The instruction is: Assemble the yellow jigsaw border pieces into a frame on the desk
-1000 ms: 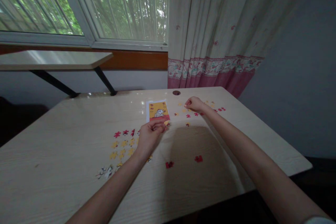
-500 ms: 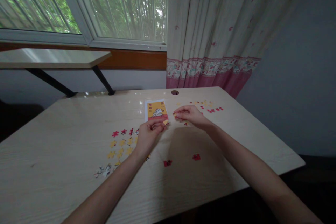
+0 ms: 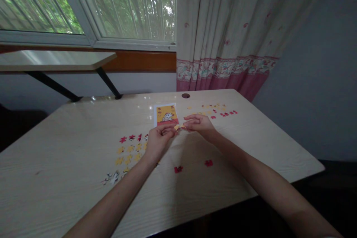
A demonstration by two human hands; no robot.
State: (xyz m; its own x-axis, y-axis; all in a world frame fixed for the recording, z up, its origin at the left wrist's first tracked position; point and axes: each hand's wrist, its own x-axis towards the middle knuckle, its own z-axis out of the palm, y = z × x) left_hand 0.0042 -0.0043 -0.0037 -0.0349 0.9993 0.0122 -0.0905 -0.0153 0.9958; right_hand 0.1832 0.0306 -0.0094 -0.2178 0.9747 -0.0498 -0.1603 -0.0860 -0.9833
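My left hand [image 3: 159, 139] pinches a yellow puzzle piece [image 3: 176, 128] above the table, just in front of the picture card [image 3: 166, 114]. Close to it on the right, my right hand [image 3: 201, 126] holds another small yellow-orange puzzle piece [image 3: 183, 126] at its fingertips. The two pieces are side by side; whether they touch I cannot tell. The card shows a white animal on yellow with a red base. Two red puzzle pieces, one on the left [image 3: 178, 169] and one on the right [image 3: 208, 163], lie nearer to me between my forearms.
Rows of red and yellow puzzle pieces [image 3: 128, 149] and a cluster of white ones [image 3: 113, 177] lie left of my left forearm, which hides some. More pieces [image 3: 224, 114] are spread at the back right. A raised shelf [image 3: 58, 60] stands at the back left of the table [image 3: 69, 134].
My right hand has moved slightly left and nearer, bringing its piece beside the one in my left hand. The left hand stays almost in place. The view has shifted a little.
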